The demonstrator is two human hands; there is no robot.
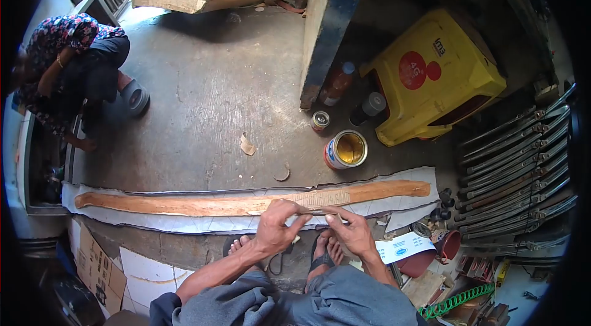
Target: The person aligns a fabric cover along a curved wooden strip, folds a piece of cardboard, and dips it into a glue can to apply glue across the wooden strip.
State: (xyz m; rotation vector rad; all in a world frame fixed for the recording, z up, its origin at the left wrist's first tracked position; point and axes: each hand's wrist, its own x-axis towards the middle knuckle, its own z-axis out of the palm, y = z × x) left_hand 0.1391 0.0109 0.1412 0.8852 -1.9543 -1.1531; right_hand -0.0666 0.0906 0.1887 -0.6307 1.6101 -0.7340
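My left hand (280, 224) is closed, thumb against fingers, on one end of a thin, narrow strip (315, 213). At its other end, my right hand (352, 233) pinches the same strip; its exact kind is too small to tell. Both hands are over the near edge of a long white cloth-like sheet (401, 182) with dark edges. Along this sheet lies a long, slightly curved tan-brown band (184, 205). Just beyond my fingers, a paler patch with ridged marks (320, 198) shows on the band.
An opened can of amber substance (346, 150) stands beyond the sheet, beside a small can (320, 120). A yellow stool (437, 73) is at right, near stacked metal strips (517, 172). Another person (80, 67) crouches at left. A white-blue card (404, 247) lies near my right arm.
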